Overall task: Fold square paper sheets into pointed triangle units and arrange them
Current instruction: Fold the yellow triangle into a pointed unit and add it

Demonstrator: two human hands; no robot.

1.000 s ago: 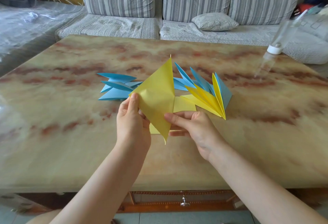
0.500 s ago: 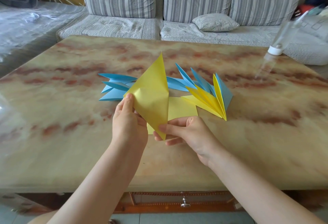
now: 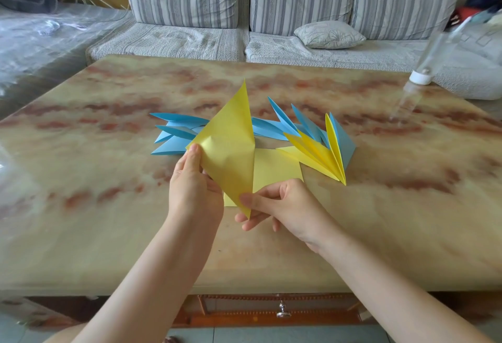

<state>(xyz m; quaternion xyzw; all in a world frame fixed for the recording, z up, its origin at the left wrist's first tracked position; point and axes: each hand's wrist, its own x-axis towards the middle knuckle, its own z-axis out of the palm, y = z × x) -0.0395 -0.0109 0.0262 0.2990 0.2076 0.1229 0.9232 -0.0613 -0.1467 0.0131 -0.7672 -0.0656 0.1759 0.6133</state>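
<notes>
Left grip [image 3: 194,188] pinches yellow sheet [image 3: 231,147] | right grip [image 3: 288,204] pinches bottom tip | upright pointed triangle, creased

Two hands, the left hand [image 3: 194,190] and the right hand [image 3: 288,207], hold one folded sheet [image 3: 231,152]. One flat sheet [image 3: 274,169] lies near the middle of the table [image 3: 108,207]. Blue units [image 3: 179,118] number four towards the left edge and about four more beside the yellow units [image 3: 315,158]. The yellow units number three or four, as overlap hides the exact counts. One bottle [image 3: 420,78] stands at the far right corner.
</notes>
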